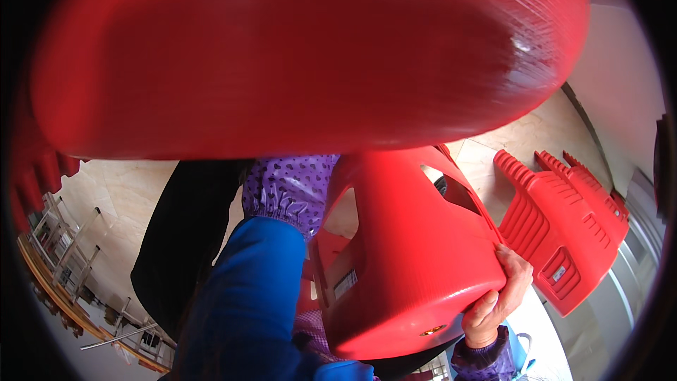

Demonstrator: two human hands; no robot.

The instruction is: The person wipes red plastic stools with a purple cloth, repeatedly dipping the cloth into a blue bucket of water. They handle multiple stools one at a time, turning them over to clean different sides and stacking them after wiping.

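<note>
A red plastic stool (423, 254) lies tilted across the person's lap, with cut-out openings in its sides and a small brass-coloured fitting near its lower end. My right hand (500, 293) grips the stool's lower right edge, thumb on the near face. Of my left arm, a purple patterned sleeve cover and a blue sleeve show; the left hand itself is out of view beyond a large red plastic surface (317, 63). That surface is blurred, close to the camera and fills the upper part of the view.
Stacked red plastic chairs or stools (566, 233) stand on the tiled floor at the right. Ribbed red plastic (39, 190) shows at the left edge. Metal frames (74, 243) and a wooden edge (63, 304) are at the lower left. A pale wall rises at the upper right.
</note>
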